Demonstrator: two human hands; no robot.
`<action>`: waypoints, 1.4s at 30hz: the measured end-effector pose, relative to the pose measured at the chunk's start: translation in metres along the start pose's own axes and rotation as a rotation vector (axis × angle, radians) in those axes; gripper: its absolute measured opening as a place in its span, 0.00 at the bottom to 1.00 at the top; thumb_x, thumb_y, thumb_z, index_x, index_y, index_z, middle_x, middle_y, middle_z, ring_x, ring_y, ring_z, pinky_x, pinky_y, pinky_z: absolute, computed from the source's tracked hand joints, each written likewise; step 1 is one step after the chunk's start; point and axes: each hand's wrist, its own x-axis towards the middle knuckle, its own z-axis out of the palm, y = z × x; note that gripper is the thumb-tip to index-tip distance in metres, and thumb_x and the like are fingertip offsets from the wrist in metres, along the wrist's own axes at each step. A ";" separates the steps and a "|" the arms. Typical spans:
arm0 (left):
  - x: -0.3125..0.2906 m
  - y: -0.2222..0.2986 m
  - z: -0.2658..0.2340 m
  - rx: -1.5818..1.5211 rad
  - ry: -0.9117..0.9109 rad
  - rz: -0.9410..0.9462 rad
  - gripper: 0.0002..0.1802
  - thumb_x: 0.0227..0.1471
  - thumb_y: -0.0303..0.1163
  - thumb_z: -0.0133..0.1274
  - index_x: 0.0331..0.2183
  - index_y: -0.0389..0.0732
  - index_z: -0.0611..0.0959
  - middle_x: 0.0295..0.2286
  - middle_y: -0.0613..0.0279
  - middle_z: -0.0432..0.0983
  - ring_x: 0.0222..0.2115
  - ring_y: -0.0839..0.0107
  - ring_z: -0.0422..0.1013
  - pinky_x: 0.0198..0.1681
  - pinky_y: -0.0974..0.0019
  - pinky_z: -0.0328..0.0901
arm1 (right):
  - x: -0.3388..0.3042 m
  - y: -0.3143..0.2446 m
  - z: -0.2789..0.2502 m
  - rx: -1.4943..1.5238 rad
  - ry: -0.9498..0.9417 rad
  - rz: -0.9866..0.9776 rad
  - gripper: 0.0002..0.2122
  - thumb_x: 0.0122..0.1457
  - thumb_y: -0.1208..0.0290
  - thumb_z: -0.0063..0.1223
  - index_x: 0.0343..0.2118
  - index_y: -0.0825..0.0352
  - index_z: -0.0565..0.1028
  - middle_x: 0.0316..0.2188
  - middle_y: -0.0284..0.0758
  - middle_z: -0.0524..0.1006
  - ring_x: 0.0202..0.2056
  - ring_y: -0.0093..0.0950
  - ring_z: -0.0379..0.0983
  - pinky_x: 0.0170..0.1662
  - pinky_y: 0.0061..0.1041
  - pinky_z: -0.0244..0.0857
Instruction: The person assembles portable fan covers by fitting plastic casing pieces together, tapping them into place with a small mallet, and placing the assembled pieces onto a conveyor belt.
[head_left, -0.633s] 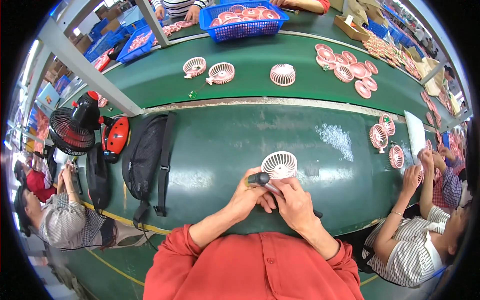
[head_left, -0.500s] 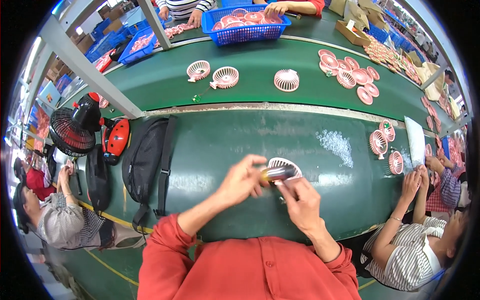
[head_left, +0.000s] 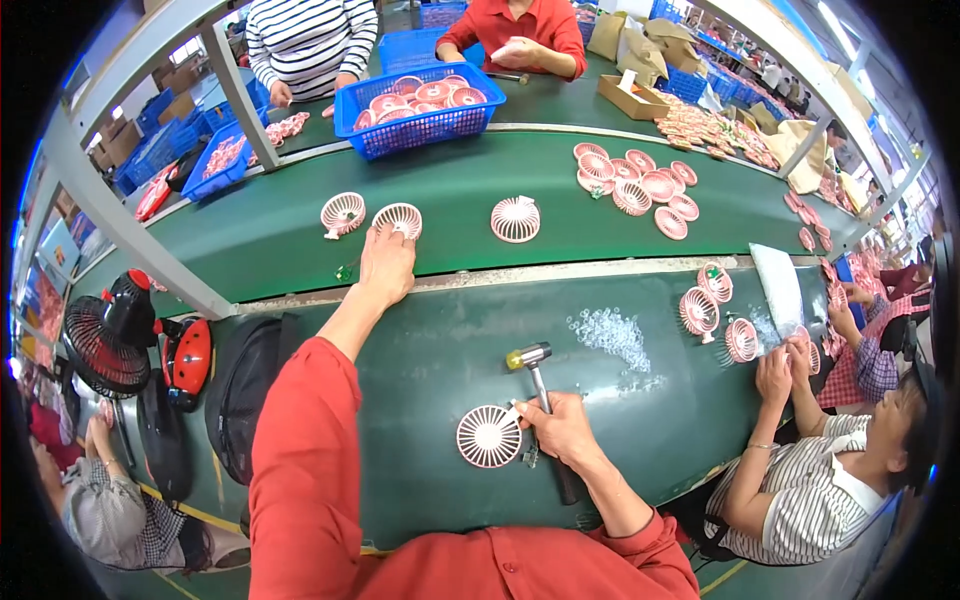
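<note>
My left hand [head_left: 387, 265] is stretched out over the far green belt, its fingers closed on the near edge of a round pink fan grille [head_left: 399, 217]. In front of me my right hand [head_left: 560, 428] pinches the small tab of another pink fan grille [head_left: 489, 437], which lies on the near green table. Close by that tab sits a small dark part [head_left: 530, 456]. A hammer [head_left: 537, 383] with a yellow-and-metal head passes beneath my right hand; whether my fingers also grip its handle cannot be seen.
More grilles [head_left: 640, 184] lie on the belt [head_left: 450, 262]. Small clear rings [head_left: 610, 338] are scattered on the table. Leftward are a black bag [head_left: 250, 395] and a fan [head_left: 100, 345]; rightward, a worker's hands [head_left: 785, 365]. A blue basket [head_left: 415, 130] of grilles stands beyond.
My left hand has gone from the middle of the table up and left to the belt's grille. The hammer now points away from me, and my right hand is lower, beside the near grille.
</note>
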 end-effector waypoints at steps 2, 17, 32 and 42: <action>0.004 0.006 -0.009 -0.003 -0.148 -0.004 0.14 0.37 0.22 0.52 0.33 0.35 0.81 0.38 0.49 0.75 0.48 0.53 0.65 0.53 0.50 0.57 | 0.006 -0.001 -0.003 -0.072 -0.009 0.014 0.13 0.57 0.66 0.61 0.24 0.72 0.77 0.13 0.28 0.72 0.14 0.16 0.60 0.16 0.22 0.51; -0.197 0.137 -0.145 -0.314 0.008 -0.028 0.17 0.40 0.27 0.54 0.37 0.35 0.79 0.45 0.45 0.68 0.50 0.48 0.64 0.54 0.44 0.56 | -0.003 -0.001 0.001 -0.585 0.082 -0.221 0.17 0.56 0.60 0.62 0.24 0.73 0.79 0.12 0.32 0.72 0.18 0.18 0.63 0.21 0.28 0.58; -0.218 0.188 -0.118 -0.530 0.039 0.090 0.19 0.47 0.27 0.56 0.45 0.40 0.80 0.47 0.51 0.70 0.50 0.52 0.65 0.55 0.47 0.59 | -0.083 -0.015 -0.011 -0.529 0.418 -0.760 0.14 0.63 0.76 0.49 0.51 0.71 0.73 0.23 0.37 0.73 0.21 0.28 0.69 0.27 0.27 0.64; -0.227 0.184 -0.131 -0.623 0.027 0.105 0.19 0.42 0.28 0.62 0.41 0.44 0.81 0.45 0.57 0.71 0.48 0.56 0.67 0.52 0.50 0.61 | -0.035 0.003 -0.058 -0.493 0.462 -0.299 0.11 0.61 0.66 0.54 0.34 0.71 0.76 0.18 0.30 0.76 0.21 0.17 0.67 0.26 0.22 0.61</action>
